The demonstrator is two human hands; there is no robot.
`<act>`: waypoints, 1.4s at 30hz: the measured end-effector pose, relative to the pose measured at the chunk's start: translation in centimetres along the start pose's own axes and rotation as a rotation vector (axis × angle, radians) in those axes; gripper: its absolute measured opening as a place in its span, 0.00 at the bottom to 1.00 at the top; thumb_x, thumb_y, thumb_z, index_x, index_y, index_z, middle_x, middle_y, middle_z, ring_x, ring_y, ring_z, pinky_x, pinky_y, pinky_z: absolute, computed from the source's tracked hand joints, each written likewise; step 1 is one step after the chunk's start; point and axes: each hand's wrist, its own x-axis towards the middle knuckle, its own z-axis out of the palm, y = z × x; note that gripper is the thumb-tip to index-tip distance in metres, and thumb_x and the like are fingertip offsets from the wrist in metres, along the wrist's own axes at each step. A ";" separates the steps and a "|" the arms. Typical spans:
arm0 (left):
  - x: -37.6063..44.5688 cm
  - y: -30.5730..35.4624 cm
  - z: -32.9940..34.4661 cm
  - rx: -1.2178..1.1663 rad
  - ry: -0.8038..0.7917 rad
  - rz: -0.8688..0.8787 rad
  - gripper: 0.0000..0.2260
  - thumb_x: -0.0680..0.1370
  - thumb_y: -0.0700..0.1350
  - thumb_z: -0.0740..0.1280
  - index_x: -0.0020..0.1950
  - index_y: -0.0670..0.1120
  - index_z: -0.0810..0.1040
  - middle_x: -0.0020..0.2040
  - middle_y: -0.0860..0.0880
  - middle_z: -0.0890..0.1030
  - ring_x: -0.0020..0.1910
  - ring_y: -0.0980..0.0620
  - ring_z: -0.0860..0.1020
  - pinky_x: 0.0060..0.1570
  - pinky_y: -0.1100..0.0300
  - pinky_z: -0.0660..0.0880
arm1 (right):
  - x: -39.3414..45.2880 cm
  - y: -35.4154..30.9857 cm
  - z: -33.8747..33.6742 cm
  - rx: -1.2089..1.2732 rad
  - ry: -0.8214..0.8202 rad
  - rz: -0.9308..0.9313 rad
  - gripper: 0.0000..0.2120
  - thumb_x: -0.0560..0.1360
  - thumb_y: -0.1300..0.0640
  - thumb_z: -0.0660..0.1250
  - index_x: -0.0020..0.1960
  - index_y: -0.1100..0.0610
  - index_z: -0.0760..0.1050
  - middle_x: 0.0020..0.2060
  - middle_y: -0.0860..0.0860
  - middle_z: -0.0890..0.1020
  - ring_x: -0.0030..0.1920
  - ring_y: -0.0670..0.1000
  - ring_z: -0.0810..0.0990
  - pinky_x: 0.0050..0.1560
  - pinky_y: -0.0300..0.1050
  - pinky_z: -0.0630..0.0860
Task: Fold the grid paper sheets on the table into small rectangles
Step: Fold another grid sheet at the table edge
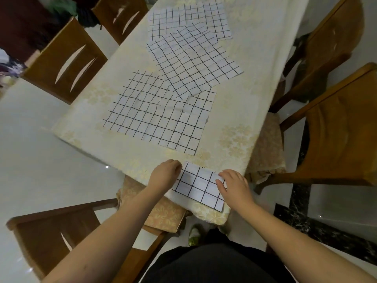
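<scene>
we see a folded grid sheet (199, 185), white w/ black lines, a flat rectangle at the near edge. a big unfolded sheet (157, 117), creased, lies flat mid-surface. farther off, approx four more sheets (193, 60) overlap at angles.

folded sheet (199, 185), between the fingers (221, 184) of both hands: white paper, black grid lines, large squares
flat sheet (157, 119), just beyond the fingers: white with a faint bluish cast, black hand-drawn grid, lines slightly wavy
overlapping sheets (191, 56), well beyond the fingers: same white ground and black grid, set at differing angles
tabletop (255, 64) cover: cream, pale yellow floral pattern, glossy
chairs (336, 139): warm brown wood
seat cushion (163, 213), below the left fingers: tan, faded flower print
floor (40, 150): glossy off-white tile, with a black marbled strip to the right
clothing (214, 264), nearest the camera: black
</scene>
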 end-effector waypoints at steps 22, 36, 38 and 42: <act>-1.4 -1.0 -2.0 -0.170 -0.010 -0.247 0.11 0.81 0.50 0.60 0.53 0.46 0.79 0.44 0.47 0.82 0.39 0.49 0.78 0.38 0.53 0.76 | 4.6 -3.5 -2.7 0.448 -0.121 0.064 0.17 0.81 0.53 0.58 0.68 0.54 0.71 0.62 0.50 0.77 0.55 0.44 0.73 0.55 0.39 0.70; 0.9 -4.1 -1.9 -0.352 -0.033 -0.329 0.16 0.80 0.51 0.60 0.66 0.48 0.73 0.58 0.48 0.80 0.52 0.48 0.79 0.48 0.56 0.75 | 14.2 -7.1 -4.7 0.885 -0.053 0.414 0.22 0.79 0.59 0.62 0.72 0.58 0.64 0.60 0.53 0.74 0.49 0.54 0.79 0.43 0.45 0.76; 1.4 -5.1 -1.8 -0.396 -0.041 -0.347 0.16 0.80 0.51 0.60 0.66 0.49 0.73 0.59 0.48 0.80 0.54 0.48 0.79 0.49 0.56 0.74 | 15.8 -7.6 -4.6 0.876 -0.042 0.418 0.26 0.79 0.60 0.62 0.75 0.58 0.59 0.66 0.53 0.70 0.46 0.53 0.79 0.38 0.42 0.76; 2.2 -6.8 -1.8 -0.447 -0.060 -0.351 0.16 0.80 0.50 0.61 0.67 0.47 0.73 0.60 0.48 0.80 0.56 0.48 0.78 0.50 0.60 0.70 | 19.0 -8.2 -4.2 0.929 -0.006 0.574 0.31 0.78 0.62 0.63 0.77 0.57 0.53 0.66 0.57 0.71 0.42 0.52 0.80 0.33 0.40 0.75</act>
